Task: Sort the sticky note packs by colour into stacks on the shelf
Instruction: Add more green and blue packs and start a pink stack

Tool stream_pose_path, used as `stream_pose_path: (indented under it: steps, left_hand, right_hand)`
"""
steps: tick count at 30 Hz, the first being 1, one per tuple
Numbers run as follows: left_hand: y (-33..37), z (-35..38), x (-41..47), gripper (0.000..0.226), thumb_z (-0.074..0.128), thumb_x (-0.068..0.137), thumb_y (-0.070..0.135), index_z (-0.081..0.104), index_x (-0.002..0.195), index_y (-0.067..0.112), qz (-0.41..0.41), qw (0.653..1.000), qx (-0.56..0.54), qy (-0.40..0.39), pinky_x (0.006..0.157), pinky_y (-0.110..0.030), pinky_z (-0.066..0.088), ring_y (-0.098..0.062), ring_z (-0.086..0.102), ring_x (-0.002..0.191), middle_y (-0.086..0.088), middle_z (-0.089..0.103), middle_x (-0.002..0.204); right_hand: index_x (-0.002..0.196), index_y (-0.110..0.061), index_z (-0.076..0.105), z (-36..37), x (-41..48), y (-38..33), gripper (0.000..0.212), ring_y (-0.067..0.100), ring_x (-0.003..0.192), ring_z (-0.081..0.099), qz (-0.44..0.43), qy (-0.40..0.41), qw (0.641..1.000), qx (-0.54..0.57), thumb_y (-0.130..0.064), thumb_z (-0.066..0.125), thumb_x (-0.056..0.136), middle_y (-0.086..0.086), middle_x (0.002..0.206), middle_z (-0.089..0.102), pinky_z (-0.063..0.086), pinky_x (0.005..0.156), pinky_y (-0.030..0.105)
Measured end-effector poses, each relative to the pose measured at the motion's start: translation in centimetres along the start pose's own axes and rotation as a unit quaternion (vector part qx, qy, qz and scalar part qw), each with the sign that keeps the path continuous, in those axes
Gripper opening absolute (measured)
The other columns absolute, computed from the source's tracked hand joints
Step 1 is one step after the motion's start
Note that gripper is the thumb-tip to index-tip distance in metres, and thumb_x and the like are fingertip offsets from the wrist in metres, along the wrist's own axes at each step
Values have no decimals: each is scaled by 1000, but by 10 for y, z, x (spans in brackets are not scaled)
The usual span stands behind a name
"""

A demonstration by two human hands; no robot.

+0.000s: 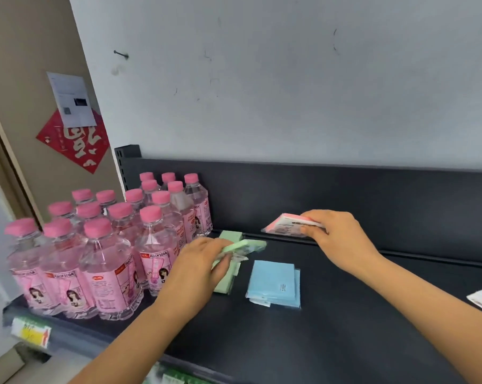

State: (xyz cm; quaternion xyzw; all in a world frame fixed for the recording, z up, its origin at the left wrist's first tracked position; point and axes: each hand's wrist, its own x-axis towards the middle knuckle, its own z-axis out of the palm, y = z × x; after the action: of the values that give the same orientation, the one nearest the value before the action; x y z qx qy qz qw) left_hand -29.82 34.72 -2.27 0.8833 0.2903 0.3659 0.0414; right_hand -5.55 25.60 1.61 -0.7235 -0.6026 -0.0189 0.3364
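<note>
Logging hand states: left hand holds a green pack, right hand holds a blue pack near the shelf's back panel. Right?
Not quite. In the head view the right hand holds a pink pack, not blue. The blue packs lie on the shelf. The left hand holds a green pack.

On the shelf (331, 328), the flat stack of packs (274, 282) lies at centre, bottles (109, 245) crowd at nine o'clock, another stack (226, 281) sits between them, and a hand-held pack (288, 225) hangs at one o'clock near the back panel (372, 206).
</note>
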Motion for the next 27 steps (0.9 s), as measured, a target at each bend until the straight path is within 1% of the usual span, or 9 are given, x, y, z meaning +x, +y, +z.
stream_pose_path:
  steps: [3, 7, 10, 13, 15, 18, 22, 25, 27]
  left_hand:
    - [-4, -6, 6, 14, 64, 82, 18, 55, 92, 22, -5, 999, -36, 0, 68, -22, 39, -11, 47, 79, 18, 46, 78]
    - [-14, -13, 12, 34, 61, 81, 21, 30, 83, 35, -5, 996, -85, -40, 50, -15, 32, -6, 46, 59, 13, 50, 68]
    - [-19, -18, 14, 44, 60, 82, 19, 26, 102, 38, 3, 992, -106, -69, 50, -10, 38, -7, 50, 60, 8, 65, 87]
    - [-23, -23, 14, 60, 58, 81, 14, 24, 118, 46, 32, 988, -113, -99, 53, -11, 39, -6, 51, 59, 4, 68, 100]
    - [-25, -26, 13, 54, 57, 82, 13, 35, 121, 43, 51, 987, -121, -97, 66, -23, 47, -9, 56, 72, 6, 66, 105]
    - [-27, -26, 15, 31, 52, 87, 16, 53, 116, 29, 79, 989, -92, -89, 80, -35, 47, -18, 58, 92, 5, 63, 104]
    - [-31, -21, 18, 16, 47, 91, 17, 52, 106, 21, 93, 990, -23, -102, 76, -39, 47, -23, 58, 85, 3, 61, 99]
    - [-35, -17, 17, 18, 45, 90, 12, 45, 107, 17, 90, 986, 57, -132, 66, -38, 45, -25, 59, 81, -1, 61, 94]
    - [-38, -14, 14, 23, 46, 88, 9, 40, 109, 17, 90, 981, 70, -157, 65, -38, 42, -27, 59, 82, -3, 61, 93]
  right_hand:
    - [103, -30, 65, 4, -9, -14, 17, 14, 83, 60, 34, 23, 999, -11, -22, 55, 92, -10, 93, 67, 52, 73, 38]
    - [100, -28, 66, 8, -20, -34, 16, 13, 76, 59, 78, 58, 995, -32, -21, 55, 92, -10, 88, 67, 49, 65, 32]
    - [95, -29, 66, 10, -33, -45, 14, 11, 68, 56, 103, 83, 990, -39, -21, 55, 91, -10, 83, 68, 45, 58, 29]
    - [92, -29, 66, 14, -47, -57, 14, 11, 64, 55, 129, 97, 986, -44, -21, 55, 91, -11, 80, 68, 43, 55, 28]
    - [92, -29, 67, 15, -54, -63, 14, 8, 62, 54, 142, 104, 983, -49, -21, 55, 91, -12, 80, 68, 39, 53, 25]
    - [91, -28, 66, 17, -62, -69, 13, 8, 58, 50, 161, 110, 979, -58, -21, 55, 91, -11, 80, 68, 37, 52, 26]
    - [90, -28, 66, 18, -66, -75, 13, 9, 56, 48, 177, 118, 975, -68, -21, 55, 91, -10, 74, 65, 38, 51, 28]
    - [93, -27, 66, 17, -67, -77, 13, 15, 62, 53, 179, 114, 974, -77, -21, 55, 91, -8, 79, 67, 46, 60, 33]
    - [92, -27, 66, 16, -66, -75, 13, 13, 60, 52, 176, 114, 974, -81, -21, 55, 91, -9, 77, 66, 43, 56, 30]
